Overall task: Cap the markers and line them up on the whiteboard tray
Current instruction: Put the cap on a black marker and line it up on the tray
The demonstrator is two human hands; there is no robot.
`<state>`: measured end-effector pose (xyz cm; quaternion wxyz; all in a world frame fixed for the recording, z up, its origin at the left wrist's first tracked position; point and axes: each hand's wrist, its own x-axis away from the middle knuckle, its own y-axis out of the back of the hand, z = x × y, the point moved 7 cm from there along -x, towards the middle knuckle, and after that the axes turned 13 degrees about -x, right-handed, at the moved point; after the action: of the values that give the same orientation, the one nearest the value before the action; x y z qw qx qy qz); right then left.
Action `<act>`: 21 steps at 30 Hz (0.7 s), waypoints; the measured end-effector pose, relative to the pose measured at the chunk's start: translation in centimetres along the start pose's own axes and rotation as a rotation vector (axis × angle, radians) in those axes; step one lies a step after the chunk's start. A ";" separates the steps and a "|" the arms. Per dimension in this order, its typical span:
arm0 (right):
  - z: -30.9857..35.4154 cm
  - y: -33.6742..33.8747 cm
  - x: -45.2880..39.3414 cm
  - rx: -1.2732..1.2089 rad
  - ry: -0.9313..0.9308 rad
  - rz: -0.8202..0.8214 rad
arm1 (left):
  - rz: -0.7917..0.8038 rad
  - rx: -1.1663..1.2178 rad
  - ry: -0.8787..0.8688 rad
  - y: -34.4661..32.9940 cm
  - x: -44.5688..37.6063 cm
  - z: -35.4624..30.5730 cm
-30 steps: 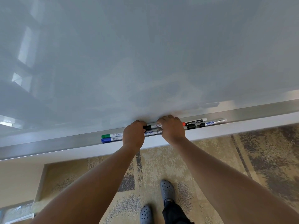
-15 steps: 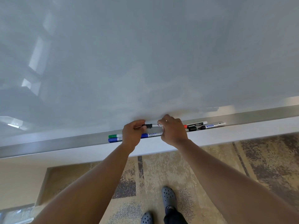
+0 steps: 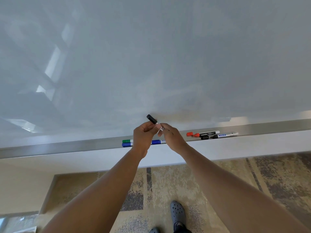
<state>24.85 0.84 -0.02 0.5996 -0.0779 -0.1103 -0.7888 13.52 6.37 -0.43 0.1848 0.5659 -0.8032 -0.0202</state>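
My left hand [image 3: 143,135] and my right hand [image 3: 171,137] both grip one black-capped marker [image 3: 152,119] lifted above the metal whiteboard tray [image 3: 67,147]. The marker tilts up to the left, with its black cap sticking out above my left fingers. On the tray to the left lie a green marker [image 3: 127,141] and a blue marker [image 3: 127,144], partly hidden by my left wrist. To the right lie a red marker [image 3: 204,133] with a loose red cap [image 3: 189,134], and a black marker [image 3: 222,135] with a loose black cap [image 3: 204,137].
The whiteboard [image 3: 151,56] fills the upper view. Below the tray is a white ledge [image 3: 235,147], then patterned carpet [image 3: 168,190] with my grey clogs [image 3: 177,214] on it.
Both hands have lifted the black-capped marker off the tray and tilted its cap end upward. The red and black markers on the right lie unmoved.
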 end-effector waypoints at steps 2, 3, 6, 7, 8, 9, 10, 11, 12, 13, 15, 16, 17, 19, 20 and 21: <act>0.1 -0.3 0.2 -0.141 -0.067 -0.011 | -0.010 -0.041 -0.064 0.3 0.3 -0.8; 0.2 -0.4 0.4 -0.189 -0.095 -0.012 | -0.008 -0.056 -0.095 0.4 0.5 -1.2; 0.7 -0.6 0.7 -0.271 -0.115 0.005 | 0.000 -0.139 -0.168 0.2 1.0 -2.2; 0.8 -0.8 0.8 -0.290 -0.123 0.014 | -0.004 -0.180 -0.195 0.0 1.1 -2.5; 1.0 -0.8 0.9 -0.315 -0.131 0.015 | -0.008 -0.224 -0.222 -0.1 1.2 -2.7; 1.1 -0.9 0.9 -0.346 -0.141 0.012 | -0.012 -0.269 -0.246 -0.2 1.3 -3.0; 1.2 -0.9 1.0 -0.377 -0.151 0.002 | -0.011 -0.309 -0.270 -0.3 1.4 -3.2; 1.3 -0.9 1.0 -0.402 -0.155 -0.005 | -0.006 -0.341 -0.296 -0.4 1.5 -3.4; 1.2 -0.8 1.0 -0.416 -0.156 -0.011 | 0.002 -0.370 -0.322 -0.5 1.6 -3.6; 1.2 -0.8 1.0 -0.429 -0.157 -0.014 | 0.011 -0.395 -0.343 -0.6 1.6 -3.8; 1.1 -0.7 1.1 -0.459 -0.162 -0.015 | 0.025 -0.427 -0.360 -0.6 1.8 -4.1; 1.0 -0.7 1.1 -0.479 -0.169 -0.023 | 0.029 -0.433 -0.360 -0.7 1.8 -4.1; 0.8 -0.6 1.1 -0.497 -0.179 -0.041 | 0.030 -0.433 -0.355 -0.7 1.9 -4.2; 0.9 -0.7 1.2 -0.508 -0.195 -0.069 | 0.023 -0.430 -0.342 -0.9 1.9 -4.1; 1.1 -0.8 1.3 -0.506 -0.201 -0.085 | 0.017 -0.428 -0.337 -0.9 1.9 -4.0; 1.3 -0.9 1.5 -0.511 -0.206 -0.105 | 0.010 -0.427 -0.335 -0.9 1.9 -4.0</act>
<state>23.58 0.05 1.58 0.5044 -0.3005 0.0278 -0.8090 15.08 5.03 3.57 0.1646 0.4988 -0.8030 -0.2816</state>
